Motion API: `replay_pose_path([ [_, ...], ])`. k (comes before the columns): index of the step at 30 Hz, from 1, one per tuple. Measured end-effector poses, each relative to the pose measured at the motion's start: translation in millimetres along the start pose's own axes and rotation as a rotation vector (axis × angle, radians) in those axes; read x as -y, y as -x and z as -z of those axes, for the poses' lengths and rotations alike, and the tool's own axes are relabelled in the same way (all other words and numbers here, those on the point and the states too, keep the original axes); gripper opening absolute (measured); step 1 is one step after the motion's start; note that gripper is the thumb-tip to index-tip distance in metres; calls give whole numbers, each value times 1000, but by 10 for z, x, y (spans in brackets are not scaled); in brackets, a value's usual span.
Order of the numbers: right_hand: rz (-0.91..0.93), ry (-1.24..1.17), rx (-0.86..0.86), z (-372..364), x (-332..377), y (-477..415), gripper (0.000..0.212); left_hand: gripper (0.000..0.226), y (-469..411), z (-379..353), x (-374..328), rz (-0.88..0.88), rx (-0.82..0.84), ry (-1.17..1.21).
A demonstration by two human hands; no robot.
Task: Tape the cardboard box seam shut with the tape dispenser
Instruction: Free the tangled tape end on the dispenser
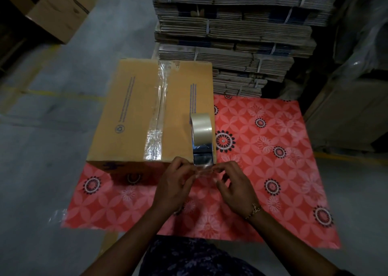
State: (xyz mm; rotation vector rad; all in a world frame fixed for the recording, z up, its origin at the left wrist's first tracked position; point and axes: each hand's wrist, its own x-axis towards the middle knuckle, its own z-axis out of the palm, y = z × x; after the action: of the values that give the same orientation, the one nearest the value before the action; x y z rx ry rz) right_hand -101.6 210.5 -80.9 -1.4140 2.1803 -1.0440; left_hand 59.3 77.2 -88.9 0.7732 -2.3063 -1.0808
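Clear tape [156, 116] is already running along the top seam of the cardboard box [134, 112], which is sitting on the patterned worktop [273, 149], so the sealing is looking mostly done; the near end may be needing a press or trim. The tape dispenser [202, 139] is standing on the box's near right corner. Just below it, the left hand [175, 183] and right hand [233, 185] are pinching its loose tape end [204, 170] between nearly closed fingertips.
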Motion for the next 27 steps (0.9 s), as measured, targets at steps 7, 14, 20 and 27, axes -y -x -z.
replay_pose_path([
  [7,52,14,23,1,-52,-129,6,9,-22,7,6,36,26,58],
  [14,37,-46,52,33,-75,-174,3,48,35,-88,29,291,-47,393],
  [20,-8,-124,76,43,-105,-219,2,20,49,-145,-53,436,-79,546],
  [27,-40,-156,113,75,-108,-272,2,14,38,-126,-154,466,-74,609],
])
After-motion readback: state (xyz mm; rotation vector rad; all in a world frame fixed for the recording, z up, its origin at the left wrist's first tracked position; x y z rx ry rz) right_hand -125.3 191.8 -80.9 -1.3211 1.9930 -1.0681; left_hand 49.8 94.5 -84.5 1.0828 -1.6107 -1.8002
